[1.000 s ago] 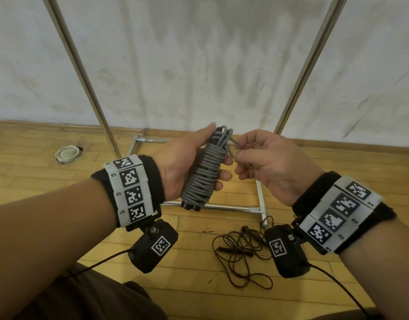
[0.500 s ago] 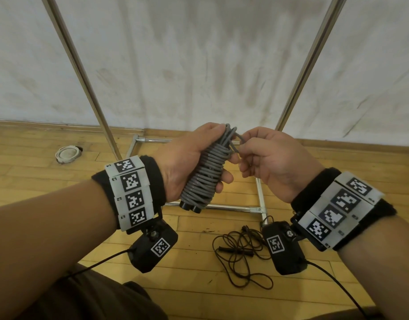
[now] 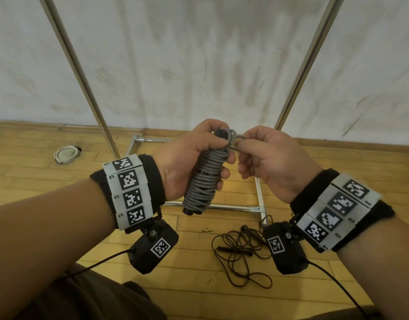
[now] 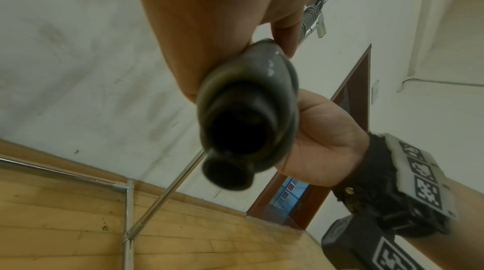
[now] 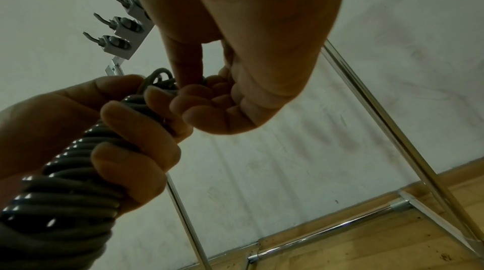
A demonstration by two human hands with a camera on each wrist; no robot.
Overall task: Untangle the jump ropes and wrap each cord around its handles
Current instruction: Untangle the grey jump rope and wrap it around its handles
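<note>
A grey jump rope (image 3: 204, 179) is coiled tightly around its two black handles, and my left hand (image 3: 194, 155) grips this bundle upright in front of me. The handle ends (image 4: 235, 133) point at the left wrist camera. My right hand (image 3: 263, 155) pinches the loose end of the grey cord (image 3: 237, 140) at the top of the bundle, thumb and forefinger together. The same pinch shows in the right wrist view, beside the coils (image 5: 65, 175). A second, black jump rope (image 3: 240, 252) lies tangled on the wooden floor below my hands.
A chrome rack frame (image 3: 224, 207) stands on the floor against the white wall, with two slanted poles (image 3: 83, 72) rising from it. A round white fitting (image 3: 66, 154) sits on the floor at left. Hooks (image 5: 123, 26) hang on the rack's top.
My left hand has tipped the bundle more upright and its thumb now lies over the top. My right hand has pulled the cord end to the right across the top coils.
</note>
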